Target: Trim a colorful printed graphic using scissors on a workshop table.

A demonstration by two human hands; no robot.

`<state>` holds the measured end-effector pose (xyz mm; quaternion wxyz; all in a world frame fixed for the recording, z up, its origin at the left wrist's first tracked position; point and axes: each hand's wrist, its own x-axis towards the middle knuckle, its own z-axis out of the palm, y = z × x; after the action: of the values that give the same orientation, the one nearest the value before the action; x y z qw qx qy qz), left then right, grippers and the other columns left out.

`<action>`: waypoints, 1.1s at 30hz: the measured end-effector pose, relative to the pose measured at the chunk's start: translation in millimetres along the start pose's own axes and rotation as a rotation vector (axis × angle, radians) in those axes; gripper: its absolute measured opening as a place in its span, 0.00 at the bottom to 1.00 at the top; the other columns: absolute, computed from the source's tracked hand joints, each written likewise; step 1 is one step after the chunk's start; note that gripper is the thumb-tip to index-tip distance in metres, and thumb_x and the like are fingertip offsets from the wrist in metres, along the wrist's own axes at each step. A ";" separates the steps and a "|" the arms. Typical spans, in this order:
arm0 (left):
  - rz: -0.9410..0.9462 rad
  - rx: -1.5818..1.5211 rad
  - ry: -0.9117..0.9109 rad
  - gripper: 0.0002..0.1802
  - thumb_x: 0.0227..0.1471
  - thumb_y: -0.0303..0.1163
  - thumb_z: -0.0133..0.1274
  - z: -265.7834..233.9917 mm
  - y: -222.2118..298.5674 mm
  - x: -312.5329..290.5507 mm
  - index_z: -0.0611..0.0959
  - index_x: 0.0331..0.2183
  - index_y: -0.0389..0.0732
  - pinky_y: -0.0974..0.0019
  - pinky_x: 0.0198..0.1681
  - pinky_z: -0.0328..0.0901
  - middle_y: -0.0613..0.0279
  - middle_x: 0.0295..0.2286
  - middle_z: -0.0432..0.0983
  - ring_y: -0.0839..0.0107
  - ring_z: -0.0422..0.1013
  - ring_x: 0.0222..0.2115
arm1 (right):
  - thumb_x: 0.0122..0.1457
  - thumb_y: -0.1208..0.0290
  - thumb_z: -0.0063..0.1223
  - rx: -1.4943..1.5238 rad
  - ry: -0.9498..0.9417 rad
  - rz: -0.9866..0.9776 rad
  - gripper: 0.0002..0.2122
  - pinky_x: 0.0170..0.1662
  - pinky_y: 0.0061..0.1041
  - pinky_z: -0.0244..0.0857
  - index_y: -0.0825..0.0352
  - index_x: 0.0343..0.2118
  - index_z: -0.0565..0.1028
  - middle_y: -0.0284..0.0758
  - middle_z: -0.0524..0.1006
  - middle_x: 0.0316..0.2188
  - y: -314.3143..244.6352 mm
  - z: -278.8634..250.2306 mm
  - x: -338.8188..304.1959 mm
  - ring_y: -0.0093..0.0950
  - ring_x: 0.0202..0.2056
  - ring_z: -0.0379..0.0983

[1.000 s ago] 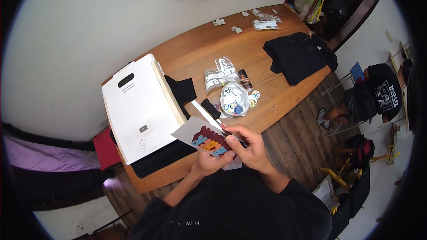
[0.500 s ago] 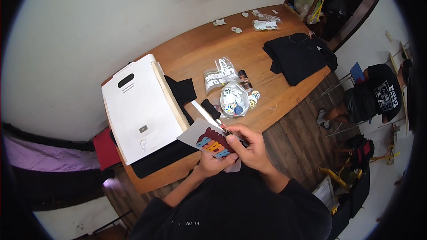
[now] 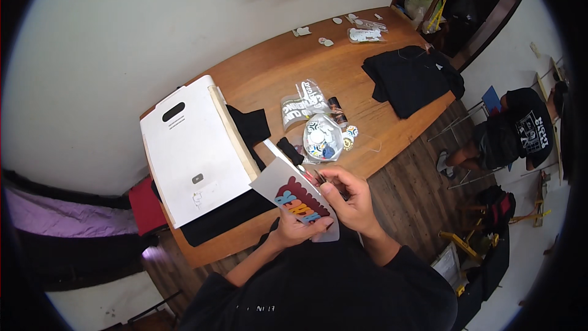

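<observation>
My left hand (image 3: 294, 231) is closed on the lower edge of a translucent film sheet (image 3: 267, 179), its thumb lying across the front. The sheet carries a maroon print (image 3: 291, 189) with a scalloped outline and blue and orange lettering. My right hand (image 3: 348, 199) is curled around a dark, slim tool that looks like scissors (image 3: 320, 177). Their narrow blades stick up past my fingertips, close to the sheet's right edge. Most of the handle is hidden in my palm. Whether the blades touch the film I cannot make out.
A white flat-topped machine (image 3: 195, 141) stands at the table's left over black cloth (image 3: 229, 220). Beyond my hands sit a bowl of cut stickers (image 3: 323, 138), a printed clear bag (image 3: 300, 107) and a dark can (image 3: 337, 110). Folded black garments (image 3: 411, 79) lie far right; a seated person (image 3: 520, 129) is beyond.
The film sheet has tilted and shifted slightly right in my left hand, showing more of its lower part. My right hand has drawn a little right, and the blades now show more clearly.
</observation>
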<state>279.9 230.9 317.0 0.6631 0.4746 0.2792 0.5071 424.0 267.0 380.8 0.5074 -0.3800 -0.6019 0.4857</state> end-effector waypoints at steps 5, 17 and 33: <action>0.043 0.028 0.018 0.17 0.44 0.20 0.58 -3.4 6.0 3.8 0.71 0.38 0.35 0.75 0.31 0.67 0.64 0.28 0.74 0.77 0.72 0.28 | 0.59 0.74 0.47 0.147 -0.012 0.129 0.11 0.36 0.14 0.62 0.74 0.42 0.69 0.32 0.74 0.32 6.0 -3.3 -9.1 0.16 0.34 0.69; 0.055 0.033 -0.034 0.15 0.45 0.20 0.57 -5.1 4.5 9.0 0.73 0.37 0.35 0.75 0.26 0.67 0.63 0.26 0.74 0.78 0.72 0.24 | 0.55 0.76 0.51 0.045 -0.064 0.068 0.09 0.33 0.19 0.62 0.74 0.38 0.71 0.36 0.74 0.28 6.5 0.1 -8.9 0.19 0.30 0.68; 0.079 0.084 -0.074 0.18 0.44 0.19 0.56 -7.0 7.5 14.5 0.69 0.38 0.35 0.76 0.23 0.66 0.62 0.24 0.73 0.77 0.71 0.21 | 0.56 0.77 0.50 0.053 -0.040 0.089 0.10 0.36 0.18 0.63 0.75 0.39 0.70 0.37 0.74 0.30 7.4 0.4 -8.2 0.19 0.32 0.69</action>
<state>275.6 247.2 322.8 0.6319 0.5310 0.2567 0.5028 425.0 260.9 371.6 0.4830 -0.3829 -0.5815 0.5310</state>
